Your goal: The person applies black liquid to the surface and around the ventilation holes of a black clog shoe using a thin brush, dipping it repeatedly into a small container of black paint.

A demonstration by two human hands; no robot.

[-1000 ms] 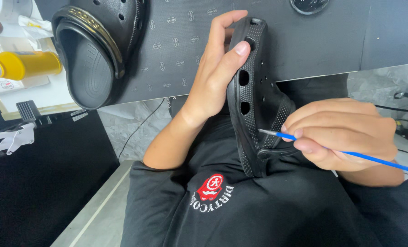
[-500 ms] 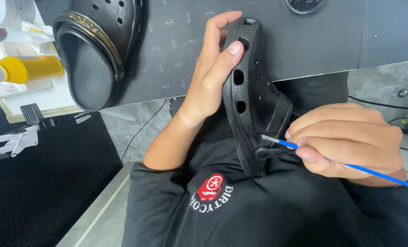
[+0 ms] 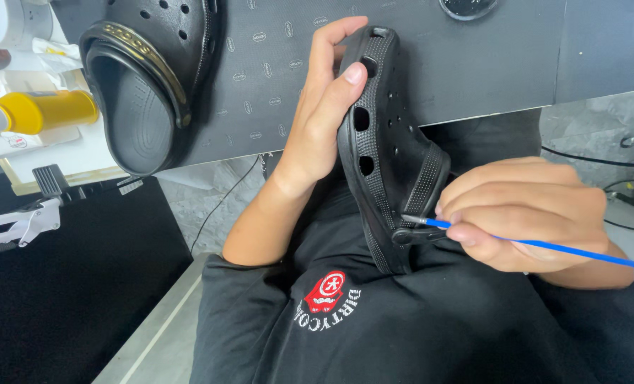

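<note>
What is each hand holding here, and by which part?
The left hand holds a black clog by its toe end, on edge. The right hand pinches a thin blue brush near its tip end.

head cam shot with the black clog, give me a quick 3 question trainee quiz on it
1. True or false: the left hand grips the held black clog on its edge against the person's body.
2. Multiple choice: what does the right hand hold? A) a yellow bottle B) a thin blue-handled brush C) a cloth
3. Fill in: the brush tip meets the held clog near the strap ____.

Key:
1. True. The thumb lies along the holed upper, the fingers wrap behind.
2. B. The yellow bottle lies on the table at the left, beyond the second clog resting on the dark mat.
3. Rivet.
</note>
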